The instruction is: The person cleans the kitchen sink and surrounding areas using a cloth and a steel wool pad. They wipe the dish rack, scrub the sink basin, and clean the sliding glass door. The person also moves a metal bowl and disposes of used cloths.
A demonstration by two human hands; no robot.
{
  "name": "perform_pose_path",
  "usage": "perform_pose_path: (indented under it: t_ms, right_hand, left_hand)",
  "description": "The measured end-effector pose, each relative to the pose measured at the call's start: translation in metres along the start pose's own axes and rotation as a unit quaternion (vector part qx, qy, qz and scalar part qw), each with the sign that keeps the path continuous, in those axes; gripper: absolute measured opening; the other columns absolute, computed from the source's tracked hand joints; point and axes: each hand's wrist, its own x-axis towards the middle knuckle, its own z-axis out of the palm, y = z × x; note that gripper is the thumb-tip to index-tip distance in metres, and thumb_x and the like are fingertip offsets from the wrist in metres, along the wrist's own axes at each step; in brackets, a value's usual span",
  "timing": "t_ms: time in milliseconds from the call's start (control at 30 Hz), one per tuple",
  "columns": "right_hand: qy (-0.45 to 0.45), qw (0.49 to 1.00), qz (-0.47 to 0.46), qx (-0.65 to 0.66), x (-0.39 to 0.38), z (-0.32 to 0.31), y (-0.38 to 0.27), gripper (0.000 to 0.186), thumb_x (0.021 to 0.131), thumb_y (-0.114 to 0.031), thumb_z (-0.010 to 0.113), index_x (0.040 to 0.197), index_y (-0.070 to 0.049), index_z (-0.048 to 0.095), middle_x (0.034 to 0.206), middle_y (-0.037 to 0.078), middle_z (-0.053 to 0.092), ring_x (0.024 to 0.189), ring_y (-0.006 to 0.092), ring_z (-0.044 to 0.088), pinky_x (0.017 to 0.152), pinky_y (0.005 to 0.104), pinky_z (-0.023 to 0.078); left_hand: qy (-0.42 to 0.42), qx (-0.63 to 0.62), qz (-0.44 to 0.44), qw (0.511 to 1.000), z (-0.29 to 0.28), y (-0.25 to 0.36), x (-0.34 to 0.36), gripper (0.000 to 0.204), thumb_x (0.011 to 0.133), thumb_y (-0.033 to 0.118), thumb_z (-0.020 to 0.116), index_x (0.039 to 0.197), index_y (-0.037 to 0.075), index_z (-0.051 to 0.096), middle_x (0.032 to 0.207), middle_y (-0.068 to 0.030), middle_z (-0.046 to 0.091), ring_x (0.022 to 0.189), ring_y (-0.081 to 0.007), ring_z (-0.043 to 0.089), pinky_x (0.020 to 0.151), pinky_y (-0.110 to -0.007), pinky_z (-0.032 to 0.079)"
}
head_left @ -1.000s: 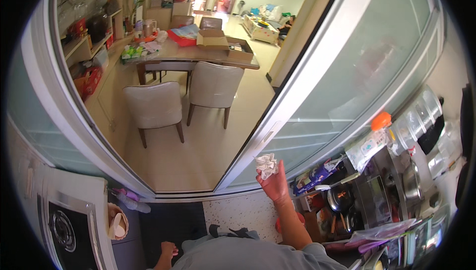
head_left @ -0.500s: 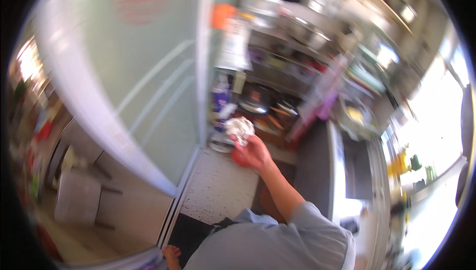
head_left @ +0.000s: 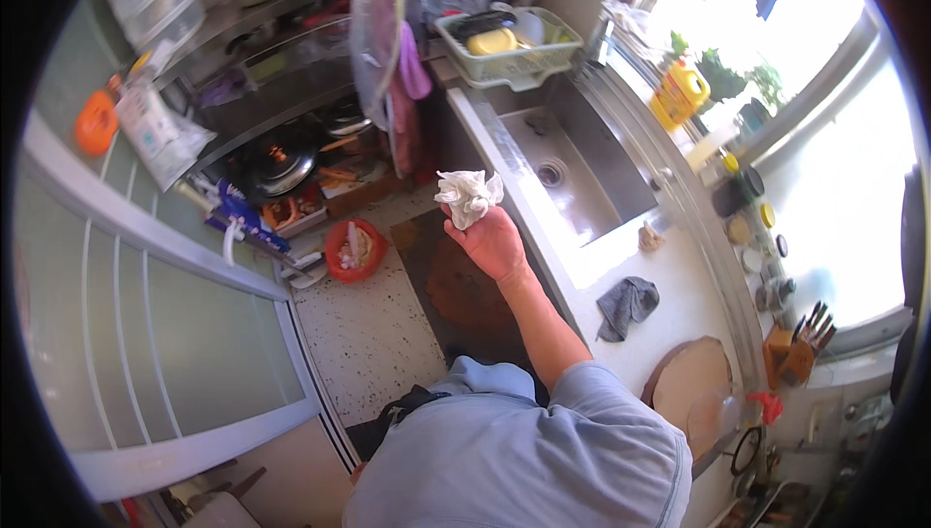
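Note:
My right hand (head_left: 490,237) is closed on a crumpled white paper tissue (head_left: 468,193), held out in front of me beside the edge of the sink counter. Beyond it is a red bin bag (head_left: 354,247) on the floor with pale rubbish inside. To the right lie a steel sink (head_left: 572,164) and a grey cloth (head_left: 626,310) on the white counter (head_left: 621,256). My left hand (head_left: 356,473) is mostly hidden behind my body, with only a sliver of skin showing.
Steel shelves (head_left: 272,101) with pots and bags stand ahead-left. A dish basket (head_left: 509,67) sits behind the sink. Bottles (head_left: 679,92), a knife block (head_left: 786,353) and a round board (head_left: 689,383) line the right. A frosted sliding door (head_left: 175,344) is at my left.
My view has swung right from the doorway and dining room to the shelves and sink. My right hand still holds the tissue. My left hand has become mostly hidden by my body.

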Motion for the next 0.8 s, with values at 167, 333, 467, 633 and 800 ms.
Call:
perform_pose_path:
  t_ms: [167,333,467,633,800]
  right_hand:
    - [0.030,0.996,-0.081,0.001,-0.022,-0.041,-0.060,0.051,0.084,-0.014,0.050,0.133,-0.004,0.041,0.137,0.013,0.045,0.126,0.0293,0.042,0.104,0.0477,0.032]
    - [0.102,0.980,-0.156,0.071,-0.026,-0.055,-0.084,0.047,0.089,-0.029,0.052,0.130,-0.010,0.045,0.134,0.013,0.047,0.123,0.0300,0.044,0.099,0.0463,0.037]
    - [0.215,0.946,-0.240,0.033,-0.046,-0.074,-0.138,0.028,0.092,-0.035,0.056,0.109,-0.013,0.056,0.100,0.003,0.061,0.088,0.0157,0.058,0.077,0.0335,0.048]
    - [0.208,0.931,-0.299,0.030,-0.056,-0.099,-0.183,0.018,0.090,-0.016,0.054,0.107,-0.011,0.055,0.104,0.009,0.062,0.094,0.0242,0.061,0.082,0.0392,0.051]
    - [0.316,0.894,-0.313,-0.048,-0.037,-0.111,-0.200,0.025,0.089,-0.011,0.053,0.113,-0.007,0.051,0.117,0.015,0.056,0.108,0.0338,0.057,0.090,0.0457,0.051]
  left_hand:
    - [-0.036,0.089,0.037,0.995,-0.025,0.019,0.029,0.022,0.079,0.029,0.063,0.075,0.008,0.067,0.065,-0.0081,0.061,0.066,-0.0211,0.062,0.061,-0.038,0.049]
    - [-0.072,0.434,0.122,0.890,-0.028,0.078,0.079,0.020,0.080,0.024,0.061,0.072,0.006,0.064,0.066,-0.0085,0.062,0.067,-0.0223,0.063,0.062,-0.038,0.050]
    - [-0.065,0.252,0.236,0.936,-0.055,0.202,0.088,0.012,0.080,0.013,0.057,0.076,0.004,0.062,0.072,-0.0094,0.062,0.067,-0.0251,0.064,0.058,-0.039,0.051]
    - [-0.096,-0.180,0.065,0.977,-0.038,0.313,0.153,0.015,0.082,0.008,0.055,0.096,0.003,0.057,0.081,-0.0127,0.062,0.069,-0.0270,0.065,0.054,-0.038,0.052]
    - [-0.124,-0.190,-0.035,0.973,-0.040,0.381,0.202,0.020,0.085,0.007,0.053,0.105,0.004,0.053,0.085,-0.0137,0.062,0.069,-0.0270,0.065,0.054,-0.038,0.054]
